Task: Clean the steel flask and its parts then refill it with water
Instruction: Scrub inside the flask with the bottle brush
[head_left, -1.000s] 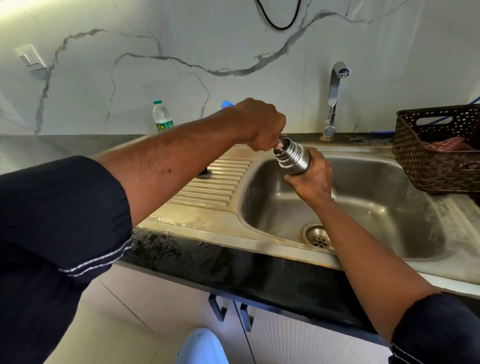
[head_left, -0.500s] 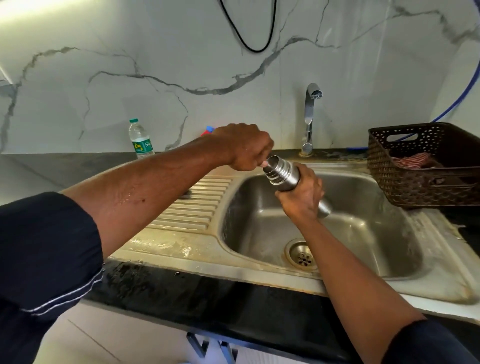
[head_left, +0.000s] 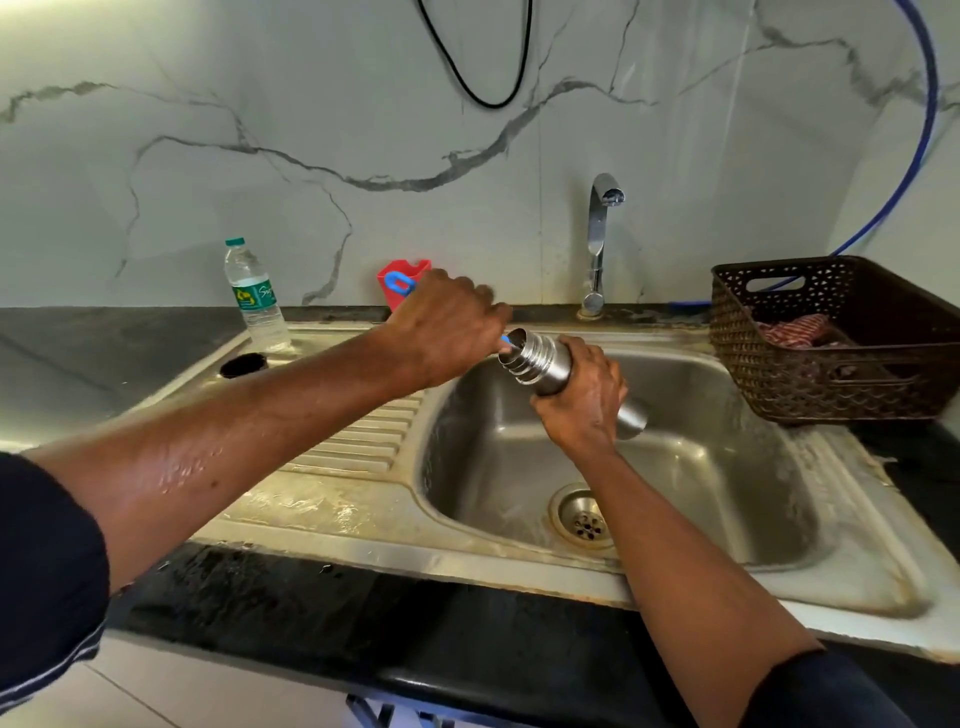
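We're over the sink (head_left: 701, 467), and the right hand (head_left: 582, 400) grips the steel flask (head_left: 540, 364) around its middle, fingers wrapped tight. The flask is tilted above the basin, open mouth up and to the left, base poking out past the hand on the far side. The left hand (head_left: 447, 325) is a closed fist right at the mouth, fingers curled around a blue handle (head_left: 506, 340), of which only a sliver shows entering the opening. A blue loop (head_left: 397, 283) sticks out behind the fist, in front of a red holder (head_left: 410, 270) (same tool or not, we can't tell). The tap (head_left: 597, 244) stands behind. A plastic water bottle (head_left: 254, 296) is upright at the back of the draining board (head_left: 363, 441), and on the right a brown basket (head_left: 831, 364) holds a striped cloth (head_left: 795, 330).
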